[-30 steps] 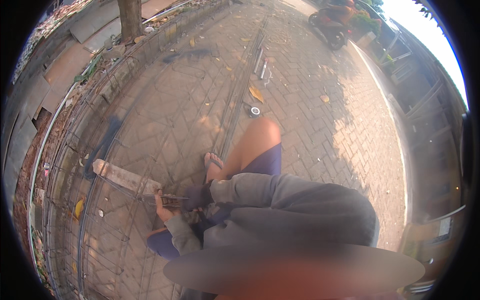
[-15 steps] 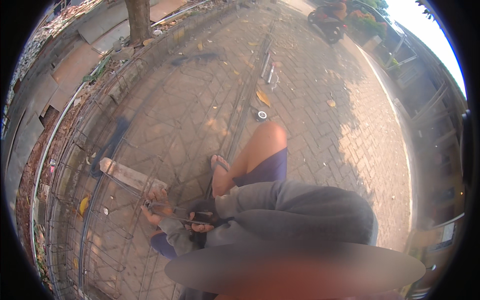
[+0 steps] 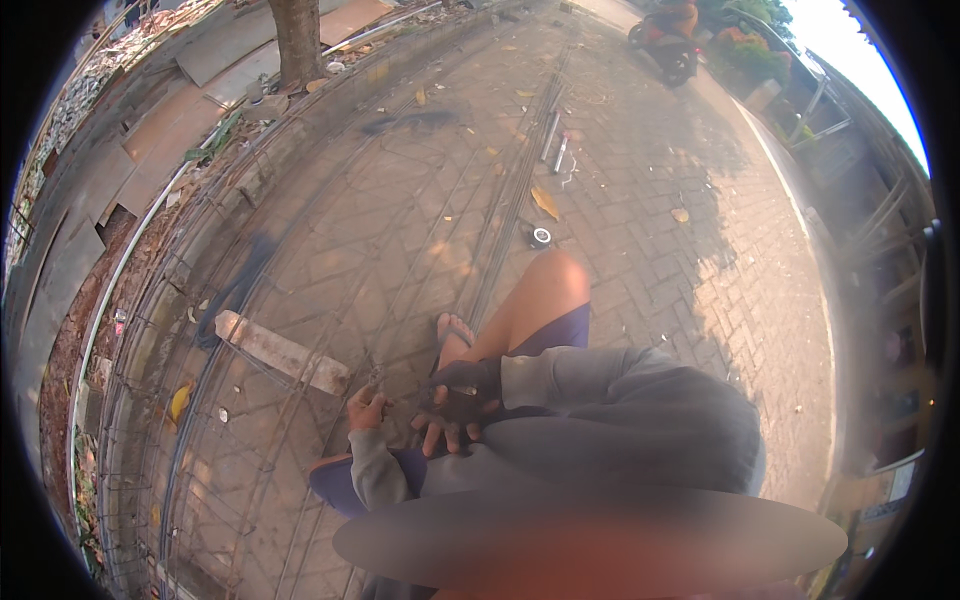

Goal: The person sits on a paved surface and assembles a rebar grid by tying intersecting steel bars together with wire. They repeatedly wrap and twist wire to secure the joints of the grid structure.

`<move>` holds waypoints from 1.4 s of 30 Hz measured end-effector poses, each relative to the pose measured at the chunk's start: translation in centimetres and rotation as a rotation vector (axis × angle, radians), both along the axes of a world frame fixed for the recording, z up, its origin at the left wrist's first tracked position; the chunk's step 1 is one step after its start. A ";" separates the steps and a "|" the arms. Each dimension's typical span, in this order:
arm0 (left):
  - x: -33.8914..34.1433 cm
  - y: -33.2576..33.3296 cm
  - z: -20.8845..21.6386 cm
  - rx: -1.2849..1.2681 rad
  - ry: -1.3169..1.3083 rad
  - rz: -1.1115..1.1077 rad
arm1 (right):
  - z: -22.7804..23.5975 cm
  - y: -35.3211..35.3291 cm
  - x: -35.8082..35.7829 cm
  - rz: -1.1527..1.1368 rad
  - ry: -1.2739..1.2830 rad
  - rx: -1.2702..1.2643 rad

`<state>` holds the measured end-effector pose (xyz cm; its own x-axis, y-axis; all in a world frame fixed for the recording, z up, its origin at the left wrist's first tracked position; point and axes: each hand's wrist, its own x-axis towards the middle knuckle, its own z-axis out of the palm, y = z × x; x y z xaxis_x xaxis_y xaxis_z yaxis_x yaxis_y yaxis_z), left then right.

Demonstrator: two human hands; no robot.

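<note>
My left hand [image 3: 366, 408], bare, is closed in a pinch low over the paving, near the end of a whitish, worn block [image 3: 285, 352]. Thin grey strands like wire show just above its fingertips, but what it grips is too small to make out. To its right, my right hand [image 3: 458, 405] wears a dark fingerless glove. Its fingers are spread and point down in front of my lap. A small shiny spot shows on the glove, and I cannot tell what it is. Long thin steel rods [image 3: 285, 440] run along the ground beside and beneath the block.
A steel-bar cage [image 3: 135, 400] curves along the kerb at left. More rods [image 3: 515, 200] lie beyond my sandalled foot. A round black-and-white object [image 3: 541, 237], a dry leaf [image 3: 545, 203] and two short tubes [image 3: 556, 145] are on the paving. A motorcycle [image 3: 665, 50] with a rider is far right.
My hands have drawn apart and moved off the block's near end. The long metal tool between them no longer shows. My right hand's fingers have spread, and the view has shifted slightly.
</note>
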<state>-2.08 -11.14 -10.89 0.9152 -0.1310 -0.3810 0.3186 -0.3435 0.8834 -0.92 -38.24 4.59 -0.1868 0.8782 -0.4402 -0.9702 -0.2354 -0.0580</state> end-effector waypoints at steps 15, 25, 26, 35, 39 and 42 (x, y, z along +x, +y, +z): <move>0.0 -0.1 6.7 -0.538 0.062 0.852 | -15.8 1.7 1.8 -0.041 -1.054 -0.753; 0.3 -1.4 7.8 -0.974 -0.198 0.935 | -12.6 7.8 1.5 0.279 -2.352 -0.485; 0.3 -1.3 7.7 -1.003 -0.192 0.970 | -11.0 8.1 1.8 0.087 -2.305 -0.400; 0.2 -1.2 10.4 -0.958 -0.261 1.047 | -3.8 9.1 3.4 -0.605 -0.583 -0.269; -0.2 -1.2 12.0 -0.160 -0.433 0.980 | -2.6 9.0 2.7 -0.284 -1.499 -0.898; -0.7 -1.3 12.4 0.285 -0.425 0.853 | 1.0 9.4 2.0 -0.384 -1.949 -0.610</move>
<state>-2.75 -12.42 1.53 0.7283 0.6799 0.0858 0.2339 -0.3643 0.9014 1.06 -28.89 5.56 0.8934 0.4487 0.0243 0.2555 -0.4629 -0.8488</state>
